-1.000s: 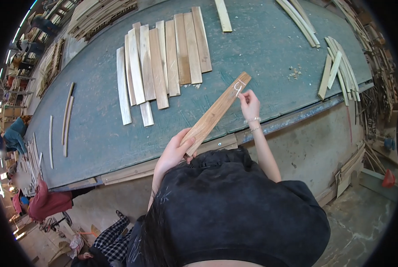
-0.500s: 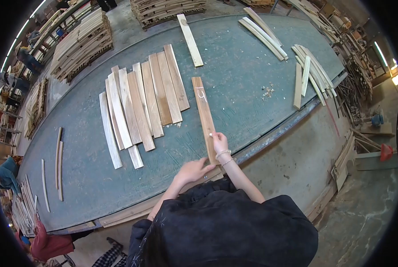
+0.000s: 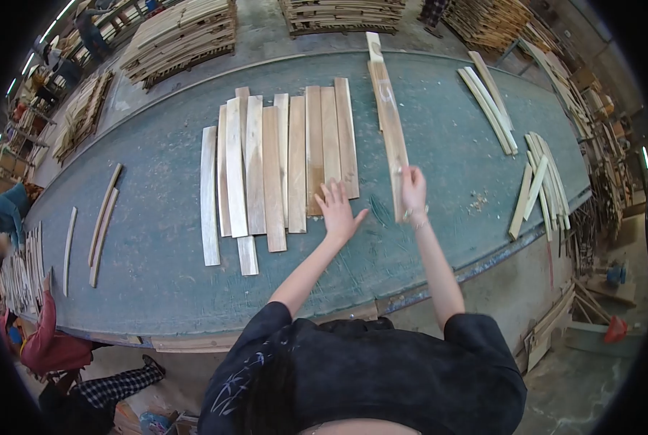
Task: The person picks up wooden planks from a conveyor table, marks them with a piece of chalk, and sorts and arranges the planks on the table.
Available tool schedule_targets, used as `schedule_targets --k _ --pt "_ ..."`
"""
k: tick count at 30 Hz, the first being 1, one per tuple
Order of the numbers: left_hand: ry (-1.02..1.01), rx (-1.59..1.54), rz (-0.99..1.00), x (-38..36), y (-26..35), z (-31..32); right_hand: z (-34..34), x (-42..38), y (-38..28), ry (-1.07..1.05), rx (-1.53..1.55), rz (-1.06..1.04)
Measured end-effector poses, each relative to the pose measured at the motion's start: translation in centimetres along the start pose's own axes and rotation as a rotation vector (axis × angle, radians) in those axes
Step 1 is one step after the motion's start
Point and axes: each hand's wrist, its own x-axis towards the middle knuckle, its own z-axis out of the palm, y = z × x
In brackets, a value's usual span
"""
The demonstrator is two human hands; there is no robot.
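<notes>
My right hand (image 3: 414,193) is closed at the right edge of a brown wooden board (image 3: 391,134), near its lower end. A small pale spot shows by its fingertips, too small to name. The board's far end overlaps a paler board (image 3: 374,48), of which mainly the top end shows. My left hand (image 3: 340,213) is open with fingers spread, its fingertips at the lower ends of a side-by-side row of wooden boards (image 3: 272,181). These boards differ in tone and length, and a short pale one (image 3: 247,255) sticks out below the row.
All this lies on a large green-topped table (image 3: 172,297). Curved pale strips (image 3: 492,109) and another bundle of strips (image 3: 547,181) lie at the right, near wood shavings (image 3: 478,201). Thin strips (image 3: 105,225) lie at the left. A co-worker in a red sleeve (image 3: 41,333) stands at the left edge.
The brown board has moved away from me, onto the paler board, with my right hand at it. My left hand has left its near end and moved forward to the row, fingers spreading.
</notes>
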Motion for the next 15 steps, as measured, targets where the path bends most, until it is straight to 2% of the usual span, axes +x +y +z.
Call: schedule_targets --k 3,5,7,8,9,10,12,14,15 --pt "0.000 -0.030 -0.010 2.4 0.1 1.2 3.5 9.2 -2.3 -0.050 0.030 -0.074" --pt "0.075 -0.012 -0.009 3.8 -0.3 2.9 4.9 15.2 -2.0 -0.124 -0.075 0.003" --pt "0.023 0.087 -0.012 4.5 0.0 2.4 5.9 18.0 -1.5 -0.105 -0.182 0.044" --pt "-0.026 0.194 -0.012 4.8 0.1 2.1 6.3 18.6 -0.9 -0.084 -0.282 0.085" --pt "-0.033 0.189 -0.013 5.0 -0.1 2.4 7.0 18.4 1.0 -0.034 -0.143 0.078" --pt "-0.002 0.168 0.020 5.2 -0.6 2.7 7.1 17.1 0.5 -0.035 -0.148 0.084" --pt "0.017 0.144 0.046 4.5 -2.0 2.6 6.6 12.7 -0.1 -0.183 0.031 0.378" --pt "-0.173 -1.068 -0.083 3.7 -4.9 0.2 5.9 8.4 0.2 -0.249 0.175 0.477" --pt "-0.506 -1.501 -0.335 2.9 -5.5 -2.3 5.6 6.2 -0.3 -0.303 0.326 0.568"
